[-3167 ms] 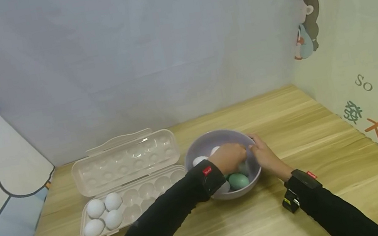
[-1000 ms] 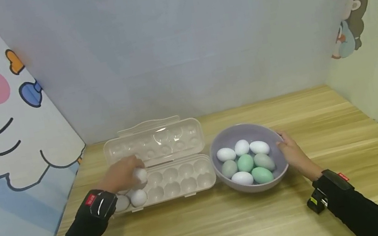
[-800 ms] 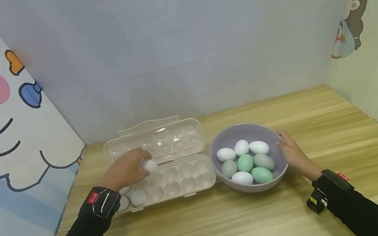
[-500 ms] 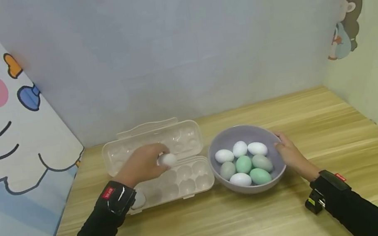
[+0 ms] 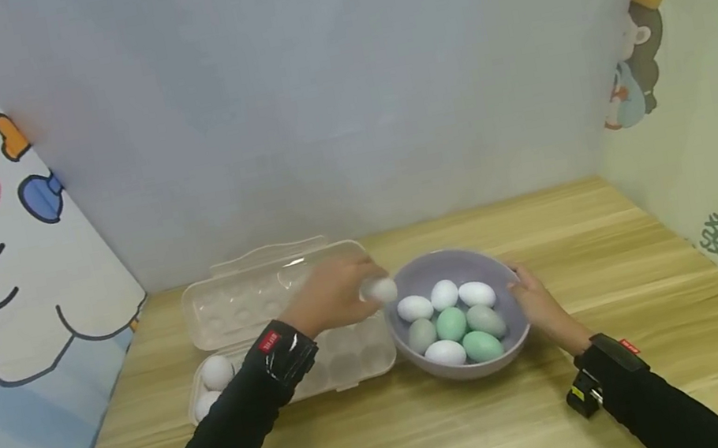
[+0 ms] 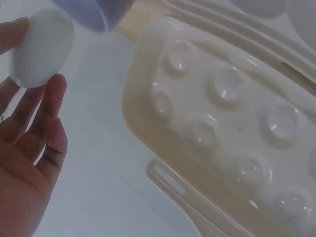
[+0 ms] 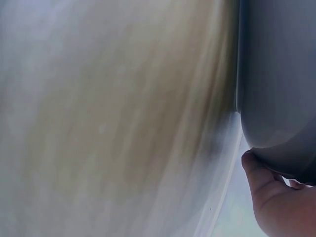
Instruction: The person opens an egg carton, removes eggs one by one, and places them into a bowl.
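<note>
My left hand [image 5: 335,292] pinches a white egg [image 5: 381,290] between thumb and fingertips, just above the left rim of the purple bowl [image 5: 468,372]. In the left wrist view, the same egg [image 6: 42,48] sits at the fingertips, with the other fingers partly spread. My right hand [image 5: 543,308] grips the bowl's right rim, its thumb [image 7: 256,170] against the wall in the right wrist view. Inside the bowl lie several eggs: white ones [image 5: 445,354], grey ones [image 5: 487,321] and green ones [image 5: 451,324].
Left of the bowl lies an open egg carton, its clear lid [image 5: 231,314] folded back and its base [image 5: 358,364] showing bare cups at the right end. White eggs [image 5: 217,373] fill cups at its left end; my left forearm hides other cups. A pale wall [image 5: 323,102] rises behind the table.
My left hand was in the bowl 3.2 s ago, then over the carton's left end with a white egg. Since then it has carried that egg right to the bowl. My right hand keeps its grip.
</note>
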The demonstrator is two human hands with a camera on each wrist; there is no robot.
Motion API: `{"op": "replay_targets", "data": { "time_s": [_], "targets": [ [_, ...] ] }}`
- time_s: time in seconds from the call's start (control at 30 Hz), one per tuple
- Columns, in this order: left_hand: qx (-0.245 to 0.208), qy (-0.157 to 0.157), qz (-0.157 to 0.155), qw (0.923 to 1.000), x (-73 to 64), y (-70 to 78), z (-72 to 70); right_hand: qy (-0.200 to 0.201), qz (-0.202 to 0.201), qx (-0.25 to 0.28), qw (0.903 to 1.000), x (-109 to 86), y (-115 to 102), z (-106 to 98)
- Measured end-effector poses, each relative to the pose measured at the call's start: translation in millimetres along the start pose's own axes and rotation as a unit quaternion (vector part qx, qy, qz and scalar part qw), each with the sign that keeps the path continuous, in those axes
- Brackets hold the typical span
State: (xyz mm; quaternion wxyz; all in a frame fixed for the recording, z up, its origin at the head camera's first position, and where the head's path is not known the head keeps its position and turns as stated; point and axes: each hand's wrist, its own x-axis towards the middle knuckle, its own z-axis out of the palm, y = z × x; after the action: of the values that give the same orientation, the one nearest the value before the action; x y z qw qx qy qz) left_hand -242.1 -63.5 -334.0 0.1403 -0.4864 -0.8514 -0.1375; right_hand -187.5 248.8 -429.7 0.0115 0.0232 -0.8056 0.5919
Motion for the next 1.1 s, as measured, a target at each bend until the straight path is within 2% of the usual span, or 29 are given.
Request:
{"op": "replay_targets", "data": {
  "time_s": [0.13,0.3,0.4,0.6,0.87,1.1],
  "targets": [
    [-0.015,-0.019,-0.005,0.9997,17.6,7.5,11.2,0.004,-0.003,0.000,1.0000,0.6,1.2,0.5],
    [-0.027,-0.080,-0.024,0.9961,33.0,17.5,26.0,0.003,-0.001,0.003,1.0000,-0.6,2.0,1.8],
    [-0.014,-0.106,-0.013,0.9942,41.4,21.5,33.8,0.004,0.005,0.005,1.0000,-0.6,2.7,1.0],
    [0.029,-0.126,0.017,0.9914,54.6,23.7,46.6,0.008,0.001,0.002,1.0000,1.5,4.6,-1.6],
    [0.025,-0.166,0.011,0.9858,62.6,29.8,54.1,0.008,0.004,0.002,1.0000,1.3,4.8,-0.9],
    [0.043,-0.177,0.008,0.9833,69.5,34.9,60.8,0.012,-0.006,-0.001,0.9999,1.3,3.8,-2.4]
  ]
}}
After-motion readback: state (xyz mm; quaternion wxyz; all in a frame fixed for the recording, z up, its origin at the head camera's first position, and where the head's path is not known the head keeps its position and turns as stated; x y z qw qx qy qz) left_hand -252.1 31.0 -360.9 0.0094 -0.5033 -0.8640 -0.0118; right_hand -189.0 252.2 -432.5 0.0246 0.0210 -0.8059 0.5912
